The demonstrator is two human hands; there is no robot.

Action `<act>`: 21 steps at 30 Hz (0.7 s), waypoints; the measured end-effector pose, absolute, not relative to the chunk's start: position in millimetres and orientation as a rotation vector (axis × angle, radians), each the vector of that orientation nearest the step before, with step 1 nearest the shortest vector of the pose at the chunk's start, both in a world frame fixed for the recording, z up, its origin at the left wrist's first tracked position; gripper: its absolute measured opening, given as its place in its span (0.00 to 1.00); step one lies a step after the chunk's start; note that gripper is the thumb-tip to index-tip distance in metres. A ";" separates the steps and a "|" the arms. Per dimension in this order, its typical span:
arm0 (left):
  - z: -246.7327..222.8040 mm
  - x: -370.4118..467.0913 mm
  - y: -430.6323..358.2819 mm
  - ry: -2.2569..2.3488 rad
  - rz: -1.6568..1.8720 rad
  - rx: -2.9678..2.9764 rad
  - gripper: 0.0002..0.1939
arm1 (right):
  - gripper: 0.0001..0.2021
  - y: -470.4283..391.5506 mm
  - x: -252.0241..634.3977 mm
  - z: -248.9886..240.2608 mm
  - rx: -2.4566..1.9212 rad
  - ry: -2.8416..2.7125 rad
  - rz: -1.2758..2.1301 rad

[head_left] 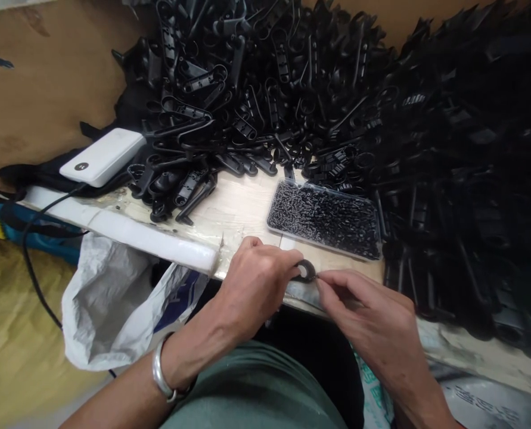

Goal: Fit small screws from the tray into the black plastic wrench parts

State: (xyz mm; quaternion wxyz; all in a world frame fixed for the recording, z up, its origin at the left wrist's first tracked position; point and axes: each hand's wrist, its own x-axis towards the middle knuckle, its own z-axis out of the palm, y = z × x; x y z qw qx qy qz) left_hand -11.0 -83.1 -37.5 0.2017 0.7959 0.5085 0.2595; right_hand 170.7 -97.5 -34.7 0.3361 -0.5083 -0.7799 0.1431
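Worker's left hand (257, 285) pinching black ring (311, 271) over table's (242, 199) near edge; right hand (375, 310) pressing fingertips together at rim, contents unclear. Steady left hold, light right touch suiting close work best.

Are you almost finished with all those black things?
It doesn't look almost finished. Done: the clear tray is set out, but I can't tell whether any heaped parts are finished. In hand: the left hand holds a black ring-shaped part, and the right hand pinches at its edge. Left: probably many from the big heap, and the tray holds lots of tiny pieces.
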 end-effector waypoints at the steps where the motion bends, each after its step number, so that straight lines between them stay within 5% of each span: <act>1: -37.7 -10.6 -83.1 1.420 0.732 2.220 0.05 | 0.05 -97.3 170.6 -34.3 -1.311 -2.036 0.376; 21: -37.4 4.9 -88.3 1.459 0.889 2.137 0.09 | 0.05 -95.3 173.4 -39.2 -1.337 -1.966 0.383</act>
